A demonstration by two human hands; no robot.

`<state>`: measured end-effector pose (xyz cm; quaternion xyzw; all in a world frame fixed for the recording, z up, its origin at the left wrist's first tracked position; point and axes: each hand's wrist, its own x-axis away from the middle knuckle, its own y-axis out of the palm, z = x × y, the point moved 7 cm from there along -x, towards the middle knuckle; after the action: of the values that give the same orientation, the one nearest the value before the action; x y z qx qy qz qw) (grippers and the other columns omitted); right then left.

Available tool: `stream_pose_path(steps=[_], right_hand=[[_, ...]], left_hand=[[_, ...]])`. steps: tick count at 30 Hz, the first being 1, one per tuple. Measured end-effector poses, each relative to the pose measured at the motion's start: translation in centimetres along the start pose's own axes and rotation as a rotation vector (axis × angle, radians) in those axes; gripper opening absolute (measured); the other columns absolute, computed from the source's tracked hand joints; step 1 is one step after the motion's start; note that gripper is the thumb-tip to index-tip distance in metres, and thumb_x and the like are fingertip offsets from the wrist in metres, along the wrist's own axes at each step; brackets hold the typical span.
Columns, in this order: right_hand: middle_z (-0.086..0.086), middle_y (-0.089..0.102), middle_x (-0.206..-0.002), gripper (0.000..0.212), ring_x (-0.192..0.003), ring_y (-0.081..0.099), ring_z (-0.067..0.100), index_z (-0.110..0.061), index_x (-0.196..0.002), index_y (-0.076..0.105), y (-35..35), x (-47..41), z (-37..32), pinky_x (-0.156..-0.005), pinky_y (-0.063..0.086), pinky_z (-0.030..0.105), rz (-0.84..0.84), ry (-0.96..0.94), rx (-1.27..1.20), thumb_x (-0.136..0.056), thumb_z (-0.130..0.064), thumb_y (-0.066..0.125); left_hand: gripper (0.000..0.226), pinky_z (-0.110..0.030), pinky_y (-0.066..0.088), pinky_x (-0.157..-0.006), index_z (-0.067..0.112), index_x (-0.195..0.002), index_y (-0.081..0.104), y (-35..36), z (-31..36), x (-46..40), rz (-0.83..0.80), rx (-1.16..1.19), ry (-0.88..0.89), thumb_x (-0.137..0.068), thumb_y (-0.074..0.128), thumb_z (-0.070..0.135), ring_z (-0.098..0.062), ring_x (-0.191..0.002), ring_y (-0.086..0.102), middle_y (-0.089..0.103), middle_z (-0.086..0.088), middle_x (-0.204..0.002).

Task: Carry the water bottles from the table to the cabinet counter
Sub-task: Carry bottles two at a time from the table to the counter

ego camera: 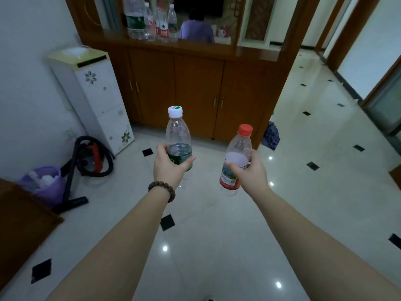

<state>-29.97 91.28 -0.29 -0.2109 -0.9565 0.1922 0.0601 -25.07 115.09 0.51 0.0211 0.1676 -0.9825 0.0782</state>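
Curled fingers and a thumb of the left hand (168,166) are wrapped round the green-labelled bottle (178,140), which is held upright at its label band; its white cap (175,111) is screwed on above the grip. A beaded bracelet (163,189) is worn on that wrist. Just to the right of this grip, and apart from it, the red-capped bottle (237,158) is gripped round its middle by the right hand (251,172), thumb on the near side and fingers closed behind; this bottle is tilted slightly, its red cap (245,129) leaning away to the right. Both bottles are carried in the air over the pale tiled floor (217,246), neither resting on anything.

Beyond and above both grips, the wooden cabinet (195,88) is seen, and on its counter (121,38), up and to the left of the left hand, a group of bottles (152,20) has been stood together; four appear to be there, though the cluster is too blurred for a sure count. A seated person in purple (196,30) is seen behind the counter opening. Left of the left hand, a white floor-standing appliance (93,101) is placed against the wall, with a vacuum cleaner (91,159) and a purple waste bin (46,183) below it. A dark wooden surface (19,224) is visible at the far left edge.
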Motion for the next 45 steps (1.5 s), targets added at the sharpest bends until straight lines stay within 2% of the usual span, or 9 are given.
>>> stream_pose_path(steps=[6,10,14,18,24,29,37,41,45], right_hand=[[0.002,0.051,-0.128,0.068,-0.116,0.054,0.025,-0.021,-0.136,0.036,1.3,-11.5,-2.8,-0.096,0.050,0.044,-0.064,-0.057,0.017,-0.079,-0.031,0.073],[0.003,0.053,-0.128,0.068,-0.116,0.055,0.026,-0.019,-0.136,0.036,2.9,-18.2,-3.7,-0.095,0.050,0.043,-0.091,-0.070,0.021,-0.079,-0.030,0.073],[0.004,0.051,-0.130,0.070,-0.117,0.054,0.027,-0.019,-0.136,0.034,5.4,-25.5,-4.4,-0.095,0.049,0.043,-0.107,-0.072,0.035,-0.079,-0.030,0.073],[0.002,0.053,-0.127,0.070,-0.114,0.056,0.024,-0.022,-0.134,0.036,9.0,-33.8,-5.5,-0.090,0.051,0.038,-0.103,-0.100,0.053,-0.077,-0.033,0.075],[0.005,0.054,-0.128,0.067,-0.116,0.055,0.025,-0.018,-0.133,0.038,14.9,-47.4,-11.4,-0.093,0.050,0.040,-0.137,-0.154,0.013,-0.078,-0.027,0.075],[-0.003,0.053,-0.116,0.068,-0.105,0.054,0.014,-0.016,-0.134,0.038,17.4,-57.6,-16.2,-0.085,0.049,0.028,-0.105,-0.197,-0.022,-0.078,-0.026,0.075],[-0.005,0.054,-0.114,0.067,-0.104,0.055,0.013,-0.019,-0.132,0.040,19.6,-72.2,-20.5,-0.079,0.049,0.024,-0.068,-0.255,-0.042,-0.077,-0.032,0.075],[-0.007,0.052,-0.110,0.066,-0.098,0.053,0.008,-0.019,-0.131,0.040,21.1,-80.6,-23.2,-0.068,0.043,0.012,-0.075,-0.335,-0.059,-0.077,-0.033,0.074],[-0.007,0.053,-0.111,0.062,-0.100,0.053,0.009,-0.020,-0.129,0.043,22.7,-89.9,-26.1,-0.067,0.043,0.011,-0.098,-0.390,-0.096,-0.077,-0.033,0.075]], left_hand=[[0.069,-0.022,0.043,-0.084,0.018,-0.123,0.042,4.3,2.1,-9.8,0.058,0.005,-0.015,-0.069,0.084,0.031,-0.016,-0.112,0.052,0.054,0.000,-0.126],[0.070,-0.023,0.044,-0.086,0.017,-0.123,0.042,6.6,2.0,-15.9,0.071,0.001,-0.020,-0.069,0.084,0.030,-0.016,-0.112,0.052,0.054,-0.001,-0.127],[0.070,-0.022,0.044,-0.083,0.016,-0.123,0.041,8.3,1.8,-22.9,0.094,-0.012,-0.008,-0.070,0.083,0.029,-0.010,-0.104,0.048,0.053,0.000,-0.125],[0.070,-0.020,0.045,-0.081,0.016,-0.122,0.041,9.3,1.4,-31.6,0.124,-0.006,0.032,-0.069,0.084,0.031,-0.011,-0.103,0.049,0.051,0.002,-0.119],[0.071,-0.020,0.043,-0.082,0.016,-0.123,0.040,10.0,2.9,-47.0,0.151,0.015,0.065,-0.070,0.083,0.033,-0.010,-0.104,0.049,0.048,0.006,-0.114],[0.072,-0.023,0.047,-0.084,0.018,-0.123,0.040,11.4,5.2,-59.1,0.126,0.003,0.111,-0.069,0.084,0.035,-0.011,-0.104,0.050,0.051,0.003,-0.119],[0.071,-0.019,0.046,-0.079,0.016,-0.121,0.041,15.2,7.9,-73.4,0.130,-0.015,0.170,-0.068,0.084,0.034,-0.011,-0.104,0.052,0.054,-0.001,-0.121],[0.071,-0.019,0.046,-0.079,0.017,-0.121,0.041,17.0,8.8,-80.5,0.199,-0.024,0.202,-0.068,0.084,0.036,-0.011,-0.105,0.053,0.054,0.001,-0.120],[0.071,-0.022,0.047,-0.084,0.018,-0.118,0.042,18.9,10.2,-88.2,0.301,-0.038,0.239,-0.065,0.085,0.039,-0.012,-0.108,0.054,0.054,-0.001,-0.121]])
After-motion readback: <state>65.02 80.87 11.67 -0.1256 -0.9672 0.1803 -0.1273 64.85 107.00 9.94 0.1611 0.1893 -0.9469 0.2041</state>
